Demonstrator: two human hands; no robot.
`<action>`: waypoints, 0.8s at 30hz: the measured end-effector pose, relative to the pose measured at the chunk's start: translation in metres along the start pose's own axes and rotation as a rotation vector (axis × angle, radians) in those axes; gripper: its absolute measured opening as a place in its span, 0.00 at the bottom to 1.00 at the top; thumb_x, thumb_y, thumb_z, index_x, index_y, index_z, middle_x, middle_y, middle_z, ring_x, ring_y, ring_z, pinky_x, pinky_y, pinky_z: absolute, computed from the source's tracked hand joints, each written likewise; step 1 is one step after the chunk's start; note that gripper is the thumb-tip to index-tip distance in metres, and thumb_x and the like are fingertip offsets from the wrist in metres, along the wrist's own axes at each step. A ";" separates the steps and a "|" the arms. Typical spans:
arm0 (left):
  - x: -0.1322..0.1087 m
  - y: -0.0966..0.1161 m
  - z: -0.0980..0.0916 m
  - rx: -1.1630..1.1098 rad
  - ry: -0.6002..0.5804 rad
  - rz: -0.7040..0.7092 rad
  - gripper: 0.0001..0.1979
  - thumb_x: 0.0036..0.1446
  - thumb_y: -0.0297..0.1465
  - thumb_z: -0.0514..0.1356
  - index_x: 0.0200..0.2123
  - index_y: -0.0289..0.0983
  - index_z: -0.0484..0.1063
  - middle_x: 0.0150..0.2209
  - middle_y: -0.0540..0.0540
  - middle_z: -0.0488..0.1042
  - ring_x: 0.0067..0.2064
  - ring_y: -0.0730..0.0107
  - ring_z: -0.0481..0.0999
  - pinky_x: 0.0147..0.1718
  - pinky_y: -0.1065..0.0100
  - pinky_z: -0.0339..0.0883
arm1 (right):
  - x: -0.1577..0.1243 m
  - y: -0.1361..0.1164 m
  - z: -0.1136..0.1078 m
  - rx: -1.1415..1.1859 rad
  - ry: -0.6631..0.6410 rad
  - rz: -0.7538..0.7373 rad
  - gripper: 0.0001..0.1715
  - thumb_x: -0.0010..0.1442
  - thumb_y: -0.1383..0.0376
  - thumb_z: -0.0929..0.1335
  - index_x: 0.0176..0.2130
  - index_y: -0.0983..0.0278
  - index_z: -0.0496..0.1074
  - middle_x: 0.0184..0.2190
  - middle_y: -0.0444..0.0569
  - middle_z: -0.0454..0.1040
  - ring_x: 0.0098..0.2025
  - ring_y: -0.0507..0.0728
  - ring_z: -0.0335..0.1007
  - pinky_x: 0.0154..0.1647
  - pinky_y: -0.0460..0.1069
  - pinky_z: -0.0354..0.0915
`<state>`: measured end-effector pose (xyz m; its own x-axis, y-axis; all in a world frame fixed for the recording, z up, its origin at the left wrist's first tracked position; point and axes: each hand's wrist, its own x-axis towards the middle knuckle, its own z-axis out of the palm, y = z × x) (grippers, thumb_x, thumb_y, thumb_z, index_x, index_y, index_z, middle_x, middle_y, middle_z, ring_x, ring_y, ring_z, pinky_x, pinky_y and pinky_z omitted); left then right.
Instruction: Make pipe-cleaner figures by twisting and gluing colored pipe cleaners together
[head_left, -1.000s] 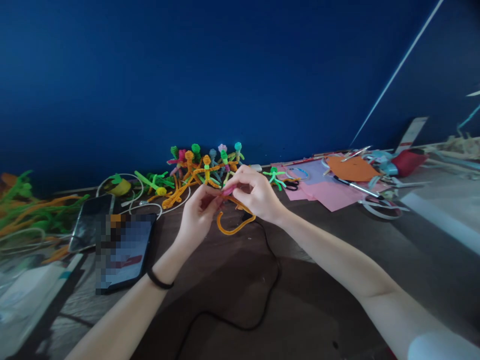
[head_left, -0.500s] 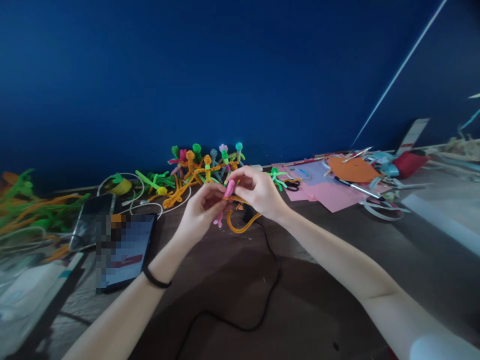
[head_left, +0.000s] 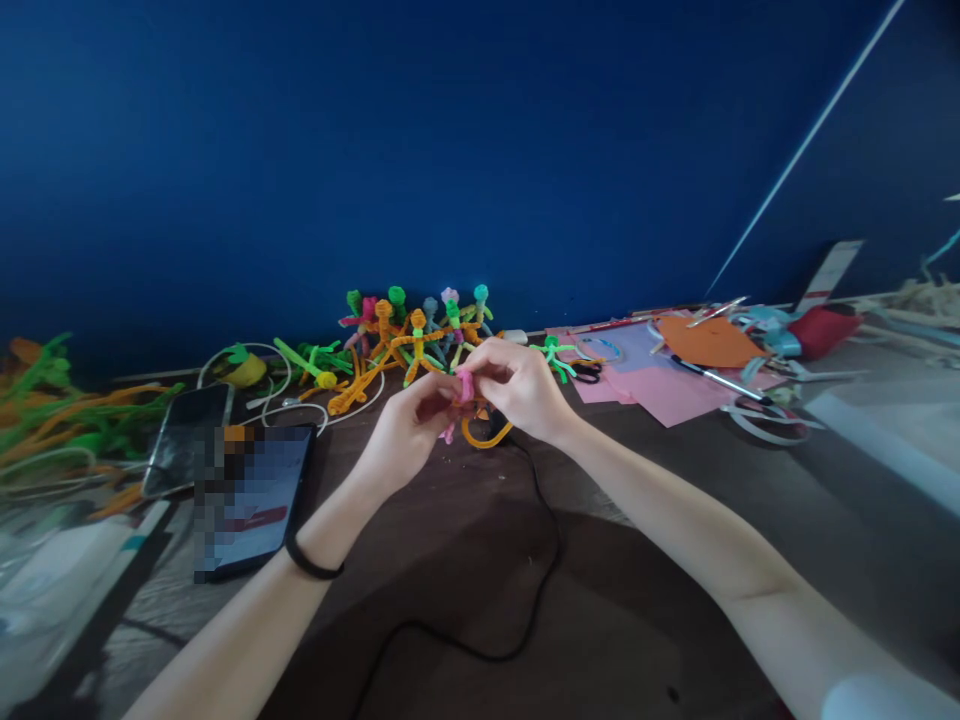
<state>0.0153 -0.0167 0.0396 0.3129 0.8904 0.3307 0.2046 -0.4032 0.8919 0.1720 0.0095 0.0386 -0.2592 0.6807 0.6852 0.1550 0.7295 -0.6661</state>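
Between my fingertips is a small pink pipe cleaner piece point(head_left: 466, 385), with an orange pipe cleaner point(head_left: 487, 440) looping down beneath it. My left hand point(head_left: 409, 428) pinches the pink piece from the left; a bit of pink pokes out below its fingers. My right hand point(head_left: 517, 388) is closed on the work from the other side, thumb and forefinger pressed together. The fingers hide where pink and orange meet. Just behind my hands, several pipe cleaner figures stand against the wall, among them an orange and yellow one point(head_left: 418, 345).
At left lie a phone point(head_left: 187, 435), a tablet-like device point(head_left: 259, 500) and a heap of green and orange pipe cleaners point(head_left: 52, 420). A black cable point(head_left: 536, 600) runs across the table. Pink paper point(head_left: 660, 395), an orange sheet point(head_left: 709, 342) and a pen point(head_left: 720, 380) are on the right.
The orange loop under my hands has become smaller and drawn in toward the fingers. My hands have shifted slightly right, still pinching the pink piece.
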 end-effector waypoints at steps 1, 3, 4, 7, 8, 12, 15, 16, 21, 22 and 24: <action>0.000 0.001 0.000 0.008 -0.007 -0.007 0.05 0.48 0.24 0.56 0.32 0.36 0.66 0.25 0.51 0.71 0.20 0.78 0.67 0.19 0.74 0.62 | 0.000 0.001 0.000 0.005 -0.002 0.003 0.12 0.50 0.77 0.62 0.24 0.64 0.70 0.26 0.45 0.71 0.32 0.50 0.67 0.31 0.46 0.64; -0.001 0.003 0.000 0.011 -0.020 -0.013 0.05 0.49 0.24 0.56 0.32 0.36 0.66 0.25 0.51 0.72 0.19 0.79 0.66 0.19 0.75 0.61 | 0.000 0.002 0.000 0.008 0.002 0.019 0.11 0.50 0.77 0.62 0.24 0.65 0.70 0.27 0.45 0.71 0.32 0.50 0.68 0.31 0.46 0.64; -0.001 0.003 0.000 0.004 -0.023 -0.014 0.04 0.49 0.24 0.56 0.32 0.36 0.66 0.25 0.51 0.72 0.19 0.80 0.65 0.19 0.75 0.61 | 0.000 0.002 0.000 0.005 0.003 0.035 0.10 0.50 0.76 0.62 0.25 0.65 0.70 0.27 0.45 0.71 0.30 0.50 0.68 0.30 0.46 0.63; 0.000 0.001 -0.002 -0.035 -0.004 -0.012 0.05 0.49 0.24 0.56 0.33 0.36 0.66 0.25 0.51 0.71 0.20 0.78 0.67 0.20 0.74 0.63 | 0.000 0.001 0.001 -0.010 0.022 0.098 0.05 0.52 0.72 0.64 0.27 0.65 0.69 0.27 0.44 0.71 0.26 0.49 0.66 0.28 0.46 0.63; 0.000 0.000 -0.002 -0.052 0.012 -0.011 0.06 0.48 0.24 0.57 0.33 0.36 0.66 0.26 0.51 0.71 0.21 0.78 0.69 0.21 0.74 0.64 | 0.000 0.001 0.001 -0.010 0.035 0.118 0.03 0.52 0.70 0.65 0.28 0.65 0.69 0.27 0.44 0.71 0.26 0.49 0.66 0.28 0.46 0.63; 0.002 -0.003 -0.004 -0.117 0.066 -0.015 0.08 0.48 0.27 0.59 0.34 0.37 0.66 0.29 0.51 0.71 0.24 0.75 0.72 0.21 0.73 0.66 | 0.001 -0.001 0.000 0.024 0.033 0.169 0.03 0.53 0.66 0.65 0.31 0.65 0.67 0.28 0.45 0.70 0.29 0.50 0.67 0.31 0.47 0.65; 0.001 -0.001 -0.004 -0.088 0.085 -0.017 0.08 0.49 0.31 0.60 0.34 0.37 0.67 0.27 0.51 0.71 0.23 0.76 0.71 0.18 0.75 0.64 | 0.001 -0.003 0.001 0.049 -0.049 0.196 0.05 0.54 0.66 0.65 0.32 0.66 0.68 0.30 0.46 0.71 0.31 0.51 0.68 0.33 0.48 0.66; 0.001 0.000 -0.004 -0.065 0.089 -0.025 0.08 0.50 0.32 0.59 0.34 0.36 0.67 0.25 0.51 0.71 0.21 0.76 0.70 0.16 0.75 0.62 | 0.001 -0.004 0.001 0.053 -0.070 0.200 0.05 0.54 0.66 0.65 0.33 0.66 0.69 0.31 0.47 0.71 0.32 0.51 0.68 0.34 0.48 0.66; -0.002 0.004 -0.002 0.052 0.136 -0.018 0.07 0.52 0.34 0.58 0.30 0.36 0.67 0.20 0.52 0.70 0.19 0.75 0.69 0.15 0.75 0.59 | 0.000 -0.008 0.002 0.039 -0.092 0.170 0.05 0.53 0.68 0.65 0.33 0.66 0.70 0.32 0.47 0.70 0.34 0.51 0.68 0.36 0.48 0.66; -0.002 0.003 -0.003 0.090 0.149 -0.001 0.06 0.52 0.34 0.58 0.30 0.36 0.67 0.20 0.51 0.70 0.20 0.75 0.69 0.17 0.74 0.60 | -0.001 -0.009 0.002 0.037 -0.094 0.164 0.05 0.53 0.69 0.65 0.33 0.66 0.70 0.32 0.47 0.70 0.34 0.51 0.68 0.36 0.48 0.66; -0.003 0.001 -0.003 0.170 0.170 0.034 0.05 0.53 0.33 0.57 0.29 0.37 0.68 0.21 0.51 0.72 0.22 0.74 0.70 0.21 0.74 0.62 | -0.001 -0.010 0.002 0.032 -0.101 0.155 0.05 0.52 0.71 0.65 0.33 0.65 0.70 0.32 0.46 0.70 0.34 0.51 0.68 0.36 0.47 0.66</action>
<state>0.0117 -0.0189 0.0409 0.1649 0.8925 0.4198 0.3544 -0.4508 0.8193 0.1691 0.0016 0.0445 -0.3290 0.7736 0.5416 0.1708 0.6128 -0.7716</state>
